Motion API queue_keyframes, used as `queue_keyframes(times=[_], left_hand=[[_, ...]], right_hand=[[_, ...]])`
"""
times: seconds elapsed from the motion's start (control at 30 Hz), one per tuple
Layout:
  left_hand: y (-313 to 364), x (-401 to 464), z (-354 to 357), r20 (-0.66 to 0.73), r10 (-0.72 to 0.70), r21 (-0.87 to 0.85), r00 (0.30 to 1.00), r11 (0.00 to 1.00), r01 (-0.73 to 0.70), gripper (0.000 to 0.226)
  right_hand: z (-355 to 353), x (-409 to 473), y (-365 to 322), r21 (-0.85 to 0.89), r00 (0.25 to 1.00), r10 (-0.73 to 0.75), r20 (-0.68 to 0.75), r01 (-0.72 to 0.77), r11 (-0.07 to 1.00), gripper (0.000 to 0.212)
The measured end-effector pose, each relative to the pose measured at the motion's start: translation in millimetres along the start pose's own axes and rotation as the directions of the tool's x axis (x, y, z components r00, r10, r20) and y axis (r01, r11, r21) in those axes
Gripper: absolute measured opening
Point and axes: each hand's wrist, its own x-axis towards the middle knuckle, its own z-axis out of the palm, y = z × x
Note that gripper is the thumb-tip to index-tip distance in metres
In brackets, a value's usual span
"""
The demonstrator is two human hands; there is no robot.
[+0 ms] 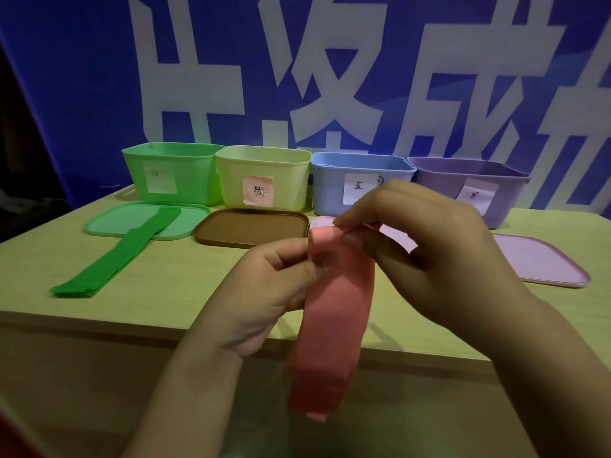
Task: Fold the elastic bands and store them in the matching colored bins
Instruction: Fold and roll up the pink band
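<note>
Folding is underway: pink band is pinched by both hands; green band lies unfolded, unstored.

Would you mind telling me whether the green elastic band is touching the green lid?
Touching. The head view shows the far end of the green elastic band lying on top of the green lid, while the rest trails across the table.

Blue bin: white paper label handwritten 蓝. Yellow bin: pink note with a handwritten character, apparently 粉. Purple bin: white label reading 紫. Green bin: white label, writing too faint to read. Blue backdrop: large white Chinese characters, cropped; 成 is legible.
</note>
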Motion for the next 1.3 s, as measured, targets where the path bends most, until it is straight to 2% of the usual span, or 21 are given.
queue_keyframes(times=[0.13,0.3,0.47,0.63,0.73,0.83,0.9,0.97,1.03,1.1,1.13,1.2,1.3], left_hand=[[0,0,4,-0.035,0.059,0.089,0.998,0.994,-0.055,0.019],[-2,-1,8,-0.050,0.203,0.207,0.978,0.960,-0.189,0.025],[-3,-5,12,-0.026,0.211,0.168,0.977,0.965,-0.204,0.011],[-3,-6,7,-0.017,0.280,0.197,0.960,0.942,-0.271,0.014],[-4,-7,4,0.014,0.318,0.234,0.948,0.921,-0.312,0.012],[-6,-8,2,0.011,0.345,0.276,0.939,0.901,-0.335,0.012],[-6,-10,1,0.001,0.352,0.308,0.936,0.890,-0.335,0.012],[-6,-11,1,0.010,0.356,0.303,0.935,0.889,-0.342,0.023],[-8,-9,1,-0.008,0.350,0.257,0.937,0.906,-0.336,0.051],[-9,-7,0,-0.053,0.326,0.268,0.944,0.915,-0.301,0.084],[-10,-7,0,-0.067,0.313,0.286,0.947,0.916,-0.282,0.090],[-9,-7,-1,-0.065,0.306,0.340,0.950,0.902,-0.267,0.082],[-7,-8,-5,-0.045,0.311,0.412,0.949,0.872,-0.265,0.053]], right_hand=[[1,2,2,-0.008,1.000,-0.019,-0.002,0.019,1.000,0.020],[2,1,3,0.006,0.999,-0.018,-0.033,0.018,1.000,0.019],[4,0,2,-0.029,0.996,-0.028,-0.081,0.026,0.999,0.010],[8,-2,-3,-0.102,0.984,-0.064,-0.168,0.047,0.994,0.020],[11,-4,-5,-0.127,0.984,-0.078,-0.162,0.058,0.990,0.020],[16,-6,-6,-0.119,0.987,-0.101,-0.126,0.086,0.989,0.030],[17,-7,-6,-0.097,0.989,-0.108,-0.097,0.099,0.990,0.034],[18,-9,-4,-0.080,0.992,-0.098,-0.085,0.091,0.993,0.024],[18,-11,-2,-0.057,0.994,-0.086,-0.070,0.082,0.995,0.013],[19,-13,-1,-0.036,0.997,-0.062,-0.045,0.060,0.998,0.011],[20,-14,1,-0.009,0.999,-0.044,-0.029,0.044,0.999,0.011],[20,-15,4,0.114,1.000,0.012,0.001,-0.012,0.993,0.005],[15,-15,5,0.332,0.985,0.153,0.077,-0.170,0.928,0.018]])
